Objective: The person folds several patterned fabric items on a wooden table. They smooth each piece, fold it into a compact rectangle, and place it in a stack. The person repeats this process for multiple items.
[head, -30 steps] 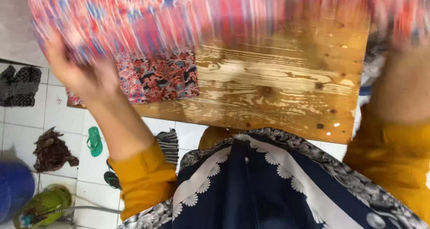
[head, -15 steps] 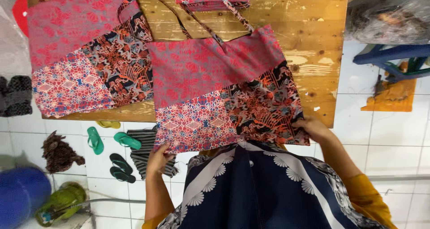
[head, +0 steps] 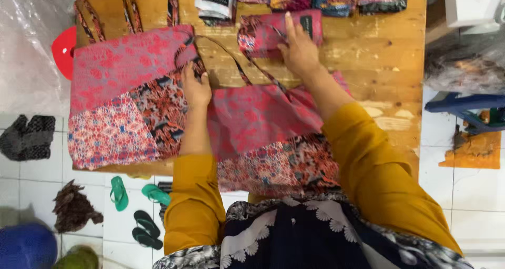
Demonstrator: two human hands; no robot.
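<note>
Red-patterned folded cloth bundle [head: 273, 33] is pressed flat under the open right hand [head: 297, 51], up-right of the left hand [head: 195, 87], which is laid open on the pink patchwork tote bag [head: 126, 95].

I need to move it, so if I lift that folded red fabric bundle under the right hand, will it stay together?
Probably floppy: the folded bundle is soft patterned cloth, flattened under the right hand. Likely light. It may unfold if lifted by one edge.

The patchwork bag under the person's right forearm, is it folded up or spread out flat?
Spread flat. The patchwork bag lies open on the wooden table, straps extended; the right hand rests on a folded bag.
</note>
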